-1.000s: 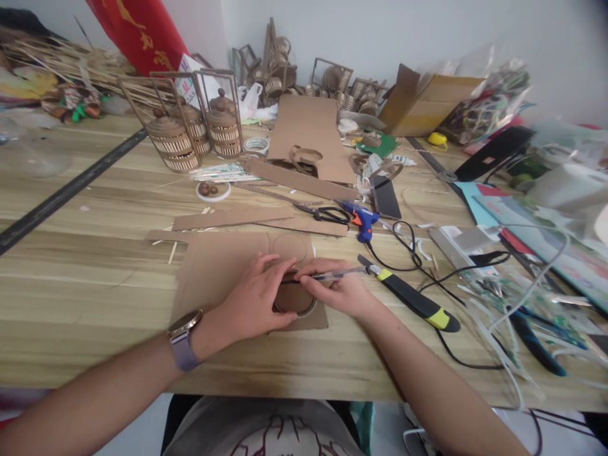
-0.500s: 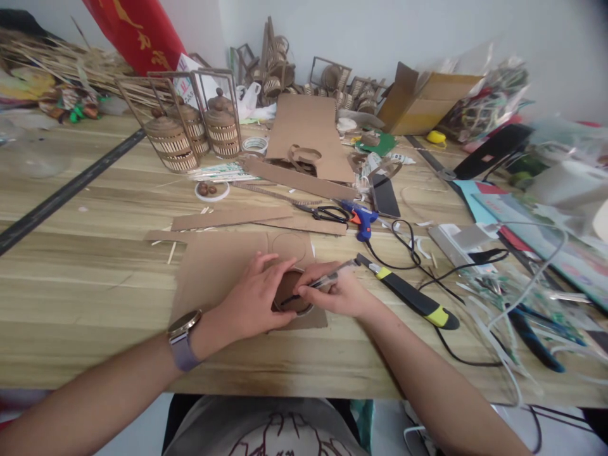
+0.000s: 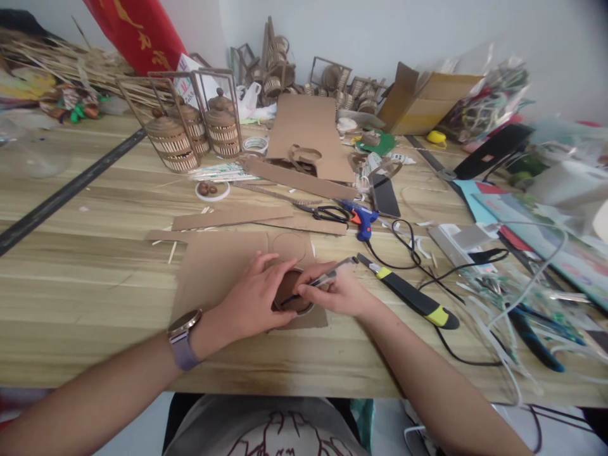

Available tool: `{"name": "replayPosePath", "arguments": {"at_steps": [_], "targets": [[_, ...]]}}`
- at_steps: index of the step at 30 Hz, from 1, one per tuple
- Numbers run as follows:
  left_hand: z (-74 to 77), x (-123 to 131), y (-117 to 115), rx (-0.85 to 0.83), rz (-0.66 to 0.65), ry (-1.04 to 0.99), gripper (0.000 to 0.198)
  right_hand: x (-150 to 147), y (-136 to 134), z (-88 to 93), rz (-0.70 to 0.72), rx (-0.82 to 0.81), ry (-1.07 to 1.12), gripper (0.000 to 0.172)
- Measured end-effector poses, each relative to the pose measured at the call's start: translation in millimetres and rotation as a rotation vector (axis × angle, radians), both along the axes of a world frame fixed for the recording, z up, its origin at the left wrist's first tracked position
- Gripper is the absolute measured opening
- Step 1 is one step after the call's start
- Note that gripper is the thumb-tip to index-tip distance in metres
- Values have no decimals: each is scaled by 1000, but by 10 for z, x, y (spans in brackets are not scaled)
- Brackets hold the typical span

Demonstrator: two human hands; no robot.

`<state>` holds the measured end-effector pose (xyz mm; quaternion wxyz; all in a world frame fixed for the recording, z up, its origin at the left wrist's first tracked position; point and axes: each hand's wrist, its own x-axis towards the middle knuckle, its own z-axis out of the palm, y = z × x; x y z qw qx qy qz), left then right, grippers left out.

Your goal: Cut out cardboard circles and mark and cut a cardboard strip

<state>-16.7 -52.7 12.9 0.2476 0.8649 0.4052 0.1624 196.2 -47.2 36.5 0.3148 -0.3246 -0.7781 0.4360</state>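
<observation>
A sheet of brown cardboard [image 3: 209,272] lies flat before me, with a circle drawn near its top edge. On its right part sits a round brown ring [image 3: 308,310], its inside darker. My left hand [image 3: 259,291] spans the ring, thumb at the near side and fingers spread along the far side, holding it against the sheet. Pinched in my right hand [image 3: 332,291] is a pen [image 3: 327,277] with a see-through barrel, its dark tip inside the ring near the left edge. The fingers partly hide the ring.
Right of my hand lies a utility knife [image 3: 408,294]. Beyond are a blue glue gun [image 3: 363,220], black-handled scissors [image 3: 332,214], cardboard strips [image 3: 228,218] and a phone [image 3: 385,195]. Lidded bamboo baskets [image 3: 171,142] stand back left. Cables and pliers [image 3: 532,339] lie right.
Almost nothing differs. The pen's upper end has shifted very slightly; both hands and the ring keep their places.
</observation>
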Motion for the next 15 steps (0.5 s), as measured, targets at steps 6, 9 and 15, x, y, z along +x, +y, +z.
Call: {"name": "replayPosePath", "arguments": {"at_steps": [6,9,15], "targets": [[6,-1,-20,-2,36,5,84,157,79,-47,-146,-36,72,39],[13,3,-30,-13,43,-14,89,231,145,-98,-250,15,133,45],[-10,-5,-43,4,17,-41,117,306,177,-74,-219,108,72,43]]}}
